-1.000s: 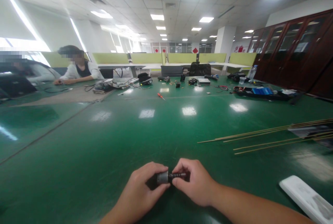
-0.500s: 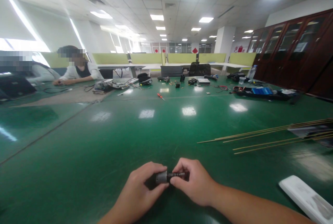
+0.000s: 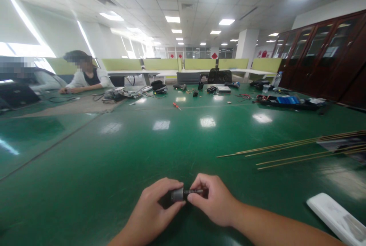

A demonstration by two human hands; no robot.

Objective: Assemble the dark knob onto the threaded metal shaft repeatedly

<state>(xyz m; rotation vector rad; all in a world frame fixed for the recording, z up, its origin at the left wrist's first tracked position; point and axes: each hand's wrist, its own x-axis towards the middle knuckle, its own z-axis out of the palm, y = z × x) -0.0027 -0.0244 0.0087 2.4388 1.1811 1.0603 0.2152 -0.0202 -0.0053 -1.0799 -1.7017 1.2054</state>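
1. Left hand (image 3: 154,210), low centre, fingers closed around a short grey cylinder (image 3: 177,195) held just above the green table (image 3: 120,150).
2. Right hand (image 3: 213,200), fingertips pinched on a thin dark threaded shaft (image 3: 194,191) that projects from the cylinder's right end; the two hands nearly touch over the part.
3. White flat device (image 3: 337,217), lying on the table near the right edge, apart from the hands.
4. Thin brass-coloured rods (image 3: 286,147), laid side by side further back on the right.
5. Red-handled screwdriver (image 3: 176,105), alone at mid-table.
6. Scattered tools and cables (image 3: 126,93) across the far end of the table.
7. Seated person (image 3: 87,76) at far left, forearms resting on the table.
8. Dark wooden cabinets (image 3: 323,63) along the right wall.
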